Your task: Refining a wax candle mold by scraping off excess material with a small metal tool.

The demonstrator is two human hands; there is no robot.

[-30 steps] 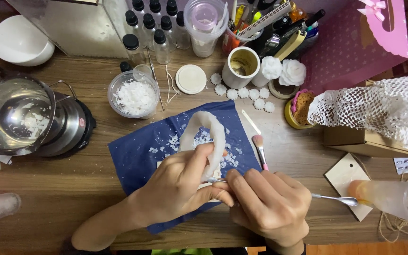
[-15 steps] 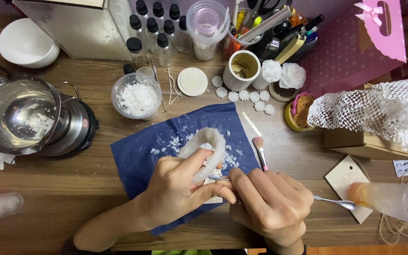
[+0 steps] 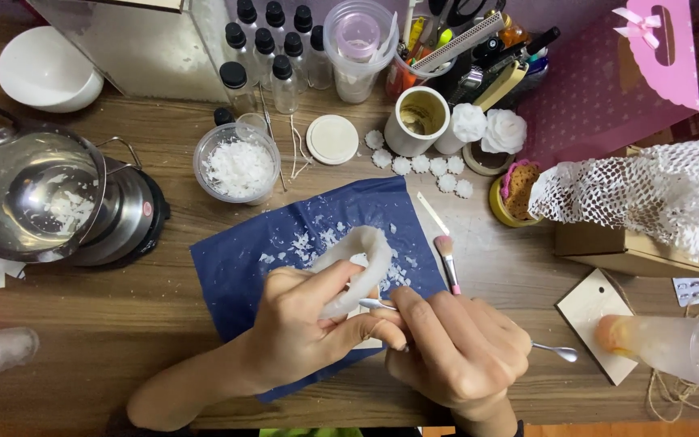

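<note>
My left hand [image 3: 305, 332] grips a white ring-shaped wax piece [image 3: 357, 263] and holds it just above a dark blue sheet [image 3: 240, 271] strewn with white flakes. My right hand [image 3: 459, 348] pinches a thin metal tool [image 3: 556, 352] whose tip touches the inner edge of the wax piece. The two hands touch each other at the fingers. The lower part of the wax piece is hidden by my left hand.
A small pink-handled brush [image 3: 448, 260] lies right of the sheet. A clear cup of white flakes [image 3: 236, 166], a steel pot on a small heater [image 3: 30, 198], a white bowl [image 3: 42, 69], dropper bottles [image 3: 273, 53], small white flowers [image 3: 422, 166] and a wooden tag [image 3: 596, 311] surround the work area.
The wax piece has turned a little in my left hand and sits slightly further right. My right hand with the metal tool has shifted along the piece's edge.
</note>
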